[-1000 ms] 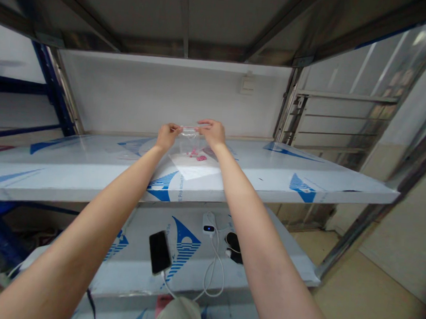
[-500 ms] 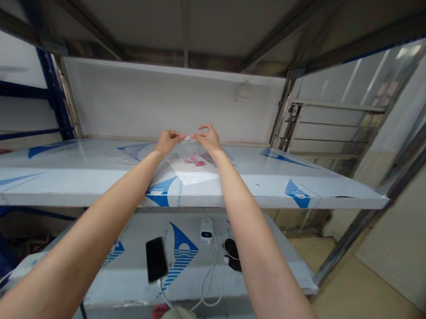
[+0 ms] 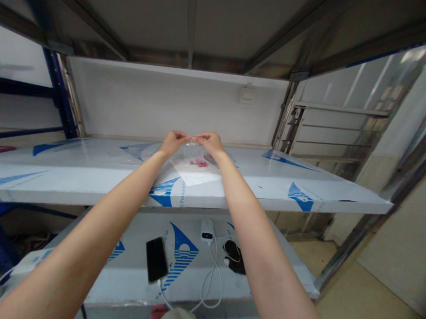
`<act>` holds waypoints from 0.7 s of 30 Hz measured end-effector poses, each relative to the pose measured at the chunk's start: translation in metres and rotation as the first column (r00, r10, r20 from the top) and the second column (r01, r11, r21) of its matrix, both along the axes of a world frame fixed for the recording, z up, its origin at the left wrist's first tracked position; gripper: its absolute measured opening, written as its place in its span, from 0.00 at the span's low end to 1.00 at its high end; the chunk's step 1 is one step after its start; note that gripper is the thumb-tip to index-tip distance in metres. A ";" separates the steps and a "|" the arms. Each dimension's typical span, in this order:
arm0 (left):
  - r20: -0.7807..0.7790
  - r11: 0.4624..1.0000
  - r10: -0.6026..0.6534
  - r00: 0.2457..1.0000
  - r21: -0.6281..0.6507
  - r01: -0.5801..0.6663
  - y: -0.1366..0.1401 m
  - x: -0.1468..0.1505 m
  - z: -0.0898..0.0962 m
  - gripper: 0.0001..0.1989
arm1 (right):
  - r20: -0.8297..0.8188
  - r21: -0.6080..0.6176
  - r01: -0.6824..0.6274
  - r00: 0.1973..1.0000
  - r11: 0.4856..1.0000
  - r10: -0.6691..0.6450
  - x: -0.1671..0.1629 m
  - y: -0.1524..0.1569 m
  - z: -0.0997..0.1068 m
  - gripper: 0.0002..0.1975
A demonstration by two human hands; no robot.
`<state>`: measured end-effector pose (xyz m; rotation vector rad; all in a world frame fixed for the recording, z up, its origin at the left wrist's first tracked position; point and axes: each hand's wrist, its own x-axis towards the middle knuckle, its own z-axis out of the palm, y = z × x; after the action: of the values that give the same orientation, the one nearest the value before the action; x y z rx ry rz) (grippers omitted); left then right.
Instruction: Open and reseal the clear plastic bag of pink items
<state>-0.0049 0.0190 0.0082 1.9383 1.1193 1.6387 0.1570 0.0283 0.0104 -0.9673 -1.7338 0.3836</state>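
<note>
Both hands meet above the upper shelf, pinching the top edge of a clear plastic bag [image 3: 193, 151]. My left hand [image 3: 174, 141] is closed on its left side, thumb and forefinger together. On the right side, my right hand [image 3: 210, 142] grips the same edge, its fingertips close to the left ones. Small pink pieces [image 3: 198, 163] show in or behind the clear plastic; their kind is too small to tell. Under them lies a white sheet [image 3: 197, 178], reaching toward the shelf's front edge.
The film-covered upper shelf [image 3: 328, 187] spans the view under a metal shelf [image 3: 157, 24]. Below, a phone [image 3: 157, 260] on a white cable, a white power bank [image 3: 207, 231] and a black object [image 3: 233, 255] lie on the lower shelf. A red item [image 3: 0, 150] sits far left.
My right hand's raised fingers have come down onto the bag's top edge, and both hands have drawn closer together. The view has shifted slightly.
</note>
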 end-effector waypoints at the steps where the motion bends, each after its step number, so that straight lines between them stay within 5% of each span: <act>1: -0.006 1.000 -0.005 1.000 -0.002 0.005 0.001 0.001 0.000 0.08 | -0.002 -0.006 -0.005 1.000 1.000 0.005 0.000 0.000 0.000 0.10; 6: -0.019 0.999 0.053 0.998 0.010 -0.053 0.006 0.002 -0.003 0.11 | -0.057 0.032 0.042 0.998 0.999 -0.041 0.003 0.009 -0.001 0.10; 9: -0.136 0.961 0.275 0.952 0.016 -0.276 0.003 -0.002 -0.006 0.15 | -0.173 -0.109 0.114 0.976 0.987 -0.132 0.009 0.016 -0.001 0.10; 13: -0.554 0.802 0.561 0.616 0.180 -0.569 -0.009 -0.010 -0.013 0.17 | -0.317 -0.369 0.110 0.918 0.923 -0.237 0.015 0.017 0.000 0.10; 17: -0.675 0.645 0.646 0.355 0.235 -0.727 -0.009 -0.025 -0.024 0.20 | -0.396 -0.266 0.154 0.883 0.952 -0.254 0.014 0.011 0.003 0.13; 21: -0.670 0.445 0.704 0.235 0.158 -0.881 0.007 -0.047 -0.031 0.21 | 0.015 -0.098 0.274 0.962 0.957 -0.274 0.009 0.007 -0.002 0.13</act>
<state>-0.0520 0.0263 -0.0231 1.8494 2.8934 0.9229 0.1662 0.0351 0.0084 -1.2620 -1.5651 0.2897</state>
